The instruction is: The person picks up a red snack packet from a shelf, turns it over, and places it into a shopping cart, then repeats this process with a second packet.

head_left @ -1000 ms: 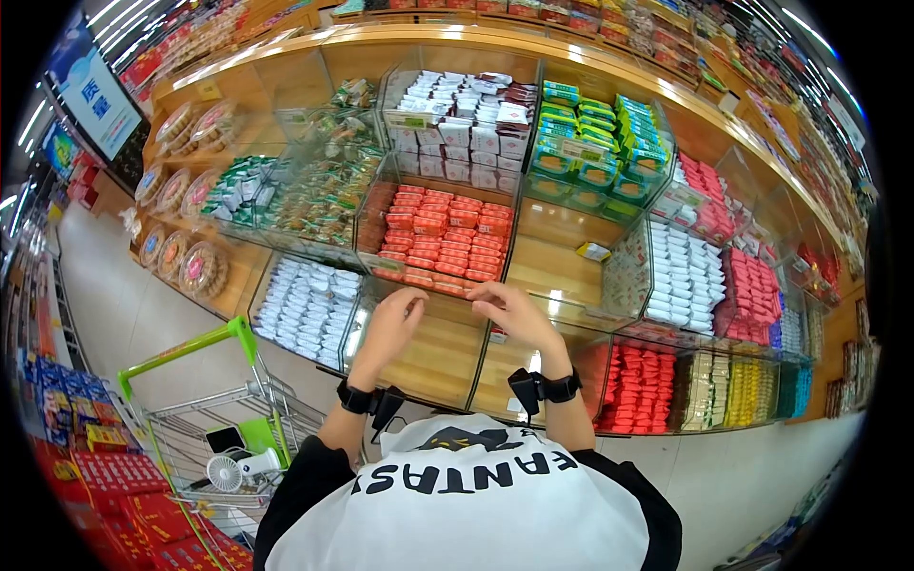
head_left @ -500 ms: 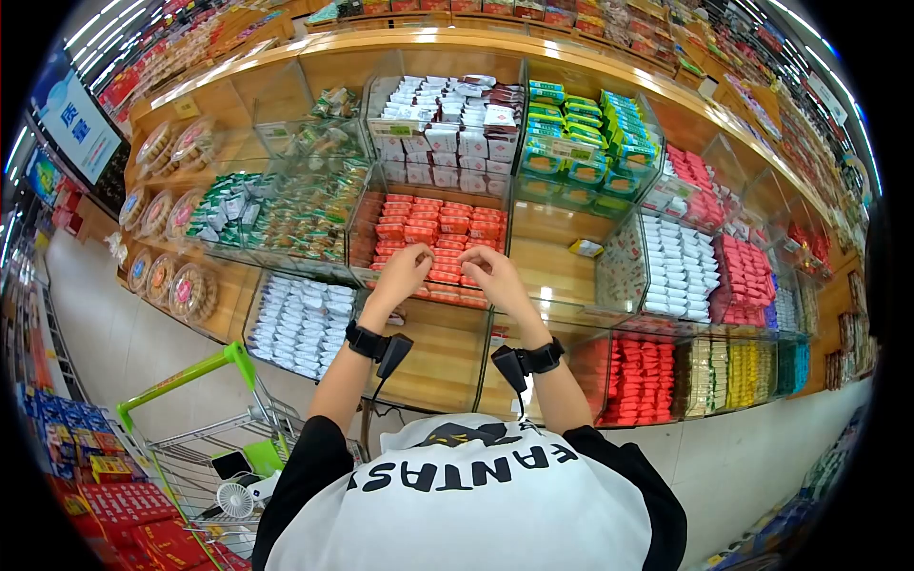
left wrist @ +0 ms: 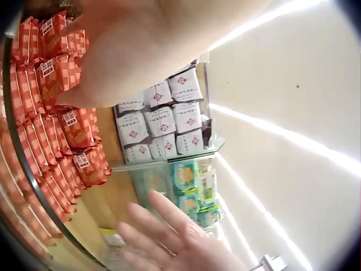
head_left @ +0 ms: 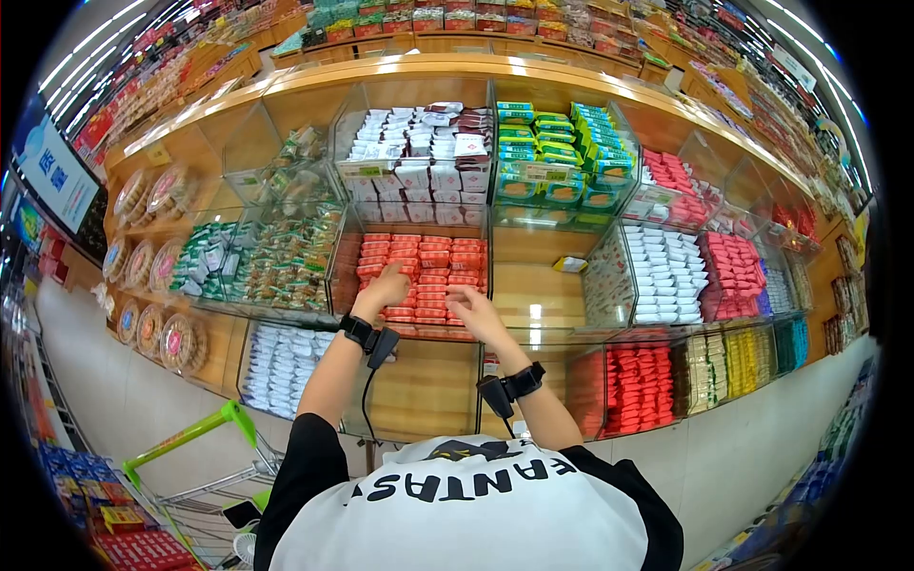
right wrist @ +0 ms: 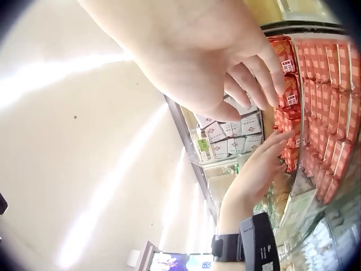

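Above the glass bin (head_left: 409, 331) of red pkts (head_left: 434, 259), mid-bench (head_left: 424, 385), we see 2 hands. The L hand (head_left: 387, 289) reaches down to the left part of the pile, w/ fingers stretched out; whether its fingertips touch a pkt we cannot tell, because its own wrist view is blurred there. The R hand (head_left: 478, 314) is nearer to the front glass of the bin, its fingers slightly bent and apart from each other. Each wrist carries 1 black strap (head_left: 359, 330), so 2 in total.

The red pkts stand in approx. 4 columns; their full no. is too big for us to count. Behind them we find 1 bin of white pkts (head_left: 466, 147) and, to its right, 1 of green pkts (head_left: 605, 143). Right of the red pile lies 1 single yellow-and-white pkt (head_left: 571, 265). At the left end we count 8 round tubs (head_left: 183, 341): 2, 3 and 3.

Compared w/ 0.5 sec. ago, the L hand has gone deeper and more to the left; the R hand is over approx. the same spot. We now see less of the 1 trolley (head_left: 181, 440), lower left.
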{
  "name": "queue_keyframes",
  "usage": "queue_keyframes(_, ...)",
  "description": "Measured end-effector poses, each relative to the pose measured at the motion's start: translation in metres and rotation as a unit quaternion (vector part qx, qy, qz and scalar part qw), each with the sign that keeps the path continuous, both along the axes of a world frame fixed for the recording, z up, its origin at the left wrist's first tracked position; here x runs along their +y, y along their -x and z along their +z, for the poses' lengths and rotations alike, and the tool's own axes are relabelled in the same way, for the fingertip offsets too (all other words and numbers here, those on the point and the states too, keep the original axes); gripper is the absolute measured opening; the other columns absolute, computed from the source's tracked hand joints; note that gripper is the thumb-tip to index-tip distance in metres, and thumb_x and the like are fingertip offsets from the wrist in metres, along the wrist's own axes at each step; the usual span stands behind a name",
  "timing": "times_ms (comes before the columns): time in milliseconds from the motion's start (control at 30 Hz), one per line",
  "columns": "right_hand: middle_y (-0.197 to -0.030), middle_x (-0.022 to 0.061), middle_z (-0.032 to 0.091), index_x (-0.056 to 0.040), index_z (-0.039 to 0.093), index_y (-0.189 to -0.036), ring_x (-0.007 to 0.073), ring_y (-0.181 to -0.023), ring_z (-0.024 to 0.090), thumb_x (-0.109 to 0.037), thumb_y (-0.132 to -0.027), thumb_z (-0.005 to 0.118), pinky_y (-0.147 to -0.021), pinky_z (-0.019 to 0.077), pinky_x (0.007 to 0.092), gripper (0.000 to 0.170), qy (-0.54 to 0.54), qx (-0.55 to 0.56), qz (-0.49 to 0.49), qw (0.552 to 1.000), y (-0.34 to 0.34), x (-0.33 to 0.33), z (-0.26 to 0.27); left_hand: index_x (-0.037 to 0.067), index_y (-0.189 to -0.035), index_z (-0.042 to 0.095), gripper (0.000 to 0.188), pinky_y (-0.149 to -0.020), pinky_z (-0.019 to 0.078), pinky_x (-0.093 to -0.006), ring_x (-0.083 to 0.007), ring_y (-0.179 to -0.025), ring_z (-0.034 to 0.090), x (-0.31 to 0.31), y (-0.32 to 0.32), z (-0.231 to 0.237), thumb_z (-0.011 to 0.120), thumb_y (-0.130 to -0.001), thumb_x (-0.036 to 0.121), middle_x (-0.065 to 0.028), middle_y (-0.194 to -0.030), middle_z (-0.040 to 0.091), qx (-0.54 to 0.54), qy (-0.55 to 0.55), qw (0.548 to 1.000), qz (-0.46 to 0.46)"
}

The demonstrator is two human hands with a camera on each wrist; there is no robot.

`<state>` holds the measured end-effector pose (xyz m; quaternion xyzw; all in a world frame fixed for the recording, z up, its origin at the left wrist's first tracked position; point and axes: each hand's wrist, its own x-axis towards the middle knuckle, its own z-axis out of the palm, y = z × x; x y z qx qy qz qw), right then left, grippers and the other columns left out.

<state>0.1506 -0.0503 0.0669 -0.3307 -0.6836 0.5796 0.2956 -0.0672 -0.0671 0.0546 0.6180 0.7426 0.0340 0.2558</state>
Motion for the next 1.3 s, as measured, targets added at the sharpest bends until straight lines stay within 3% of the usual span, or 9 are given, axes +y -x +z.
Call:
queue_keyframes(33, -0.096, 0.0094, 0.057, -0.0010, 0.049, -0.107, 0.0171, -0.084, 0.055, -0.016, -0.081, 0.053, -0.074, 0.0442, 0.0286, 0.031, -0.002, -0.008, 0.003, 1.000, 0.001, 0.000, -0.003, 0.008, -0.103, 0.056, 0.028, -0.099, 0.0195, -0.0469, -0.0285, -0.129, 0.006, 0.007, 0.003, 0.000, 0.038, -0.083, 0.016, -0.0098, -0.140, 0.009, 0.003, 0.061, 0.998, -0.009)
queue_keyframes(200, -0.095, 0.0067, 0.057, -0.0023, 0.052, -0.104, 0.0135, -0.085, 0.054, -0.015, -0.081, 0.053, -0.076, 0.0427, 0.0257, 0.026, 0.023, -0.032, 0.005, 0.999, 0.002, -0.001, -0.001, 0.008, -0.094, 0.057, 0.025, -0.098, 0.0162, -0.0537, -0.0287, -0.129, 0.004, 0.023, 0.014, -0.018, 0.039, -0.082, 0.020, -0.0084, -0.140, 0.008, 0.025, 0.094, 0.995, -0.035)
queue_keyframes(367, -0.095, 0.0059, 0.058, -0.0008, 0.053, -0.102, 0.0131, -0.085, 0.054, -0.012, -0.082, 0.051, -0.077, 0.0427, 0.0248, 0.023, 0.045, -0.003, 0.008, 0.999, 0.001, -0.002, -0.004, 0.004, -0.078, 0.058, 0.021, -0.089, 0.0275, -0.0516, -0.0298, -0.120, 0.024, 0.032, 0.021, -0.031, 0.045, -0.079, 0.021, -0.0096, -0.132, 0.023, 0.086, 0.050, 0.993, -0.066)
queue_keyframes(467, -0.095, 0.0064, 0.058, -0.0002, 0.053, -0.101, 0.0134, -0.086, 0.055, -0.011, -0.082, 0.051, -0.076, 0.0433, 0.0248, 0.022, 0.031, -0.027, 0.008, 0.999, 0.000, -0.002, -0.001, 0.001, -0.083, 0.059, 0.021, -0.093, 0.0242, -0.0528, -0.0303, -0.123, 0.023, 0.037, 0.018, -0.016, 0.047, -0.077, 0.017, -0.0125, -0.135, 0.021, 0.034, 0.081, 0.994, -0.058)
queue_keyframes(500, -0.095, 0.0067, 0.058, -0.0002, 0.053, -0.101, 0.0135, -0.086, 0.055, -0.010, -0.082, 0.051, -0.076, 0.0436, 0.0250, 0.022, 0.034, -0.023, 0.011, 0.999, -0.001, -0.002, 0.001, 0.004, -0.071, 0.057, 0.018, -0.083, 0.0310, -0.0497, -0.0284, -0.108, 0.036, 0.034, 0.019, -0.018, 0.050, -0.077, 0.020, -0.0087, -0.122, 0.030, 0.056, 0.020, 0.996, -0.073)
queue_keyframes(600, -0.095, 0.0071, 0.058, -0.0001, 0.054, -0.100, 0.0138, -0.086, 0.056, -0.010, -0.082, 0.051, -0.076, 0.0442, 0.0251, 0.020, 0.041, -0.015, 0.017, 0.999, -0.001, -0.001, -0.003, 0.002, -0.088, 0.060, 0.022, -0.092, 0.0266, -0.0522, -0.0310, -0.122, 0.024, 0.037, 0.020, -0.017, 0.051, -0.075, 0.018, -0.0144, -0.134, 0.021, 0.032, 0.057, 0.995, -0.073)
queue_keyframes(800, -0.093, 0.0074, 0.058, 0.0002, 0.054, -0.096, 0.0137, -0.085, 0.057, -0.009, -0.081, 0.052, -0.074, 0.0448, 0.0249, 0.017, 0.032, -0.008, 0.026, 0.999, -0.004, -0.001, -0.007, 0.003, -0.100, 0.056, 0.031, -0.096, 0.0221, -0.0539, -0.0341, -0.126, 0.014, 0.036, 0.011, -0.015, 0.055, -0.073, 0.018, -0.0181, -0.136, 0.014, 0.077, 0.070, 0.992, -0.067)
queue_keyframes(1000, -0.085, 0.0058, 0.059, -0.0011, 0.055, -0.092, 0.0130, -0.078, 0.056, -0.012, -0.080, 0.053, -0.070, 0.0440, 0.0260, 0.016, 0.040, 0.027, 0.017, 0.999, -0.005, -0.004, -0.009, 0.004, -0.103, 0.055, 0.031, -0.097, 0.0213, -0.0541, -0.0307, -0.127, 0.011, 0.038, 0.012, -0.024, 0.055, -0.074, 0.014, -0.0139, -0.137, 0.014, 0.148, 0.092, 0.980, -0.097)
queue_keyframes(1300, -0.094, 0.0074, 0.057, 0.0019, 0.052, -0.097, 0.0145, -0.088, 0.055, -0.008, -0.082, 0.049, -0.077, 0.0440, 0.0250, 0.018, 0.092, 0.027, 0.040, 0.995, -0.008, -0.003, -0.001, 0.003, -0.091, 0.059, 0.020, -0.098, 0.0170, -0.0554, -0.0308, -0.126, 0.015, 0.028, 0.006, -0.002, 0.052, -0.073, 0.006, -0.0141, -0.137, 0.017, 0.156, 0.082, 0.980, -0.096)
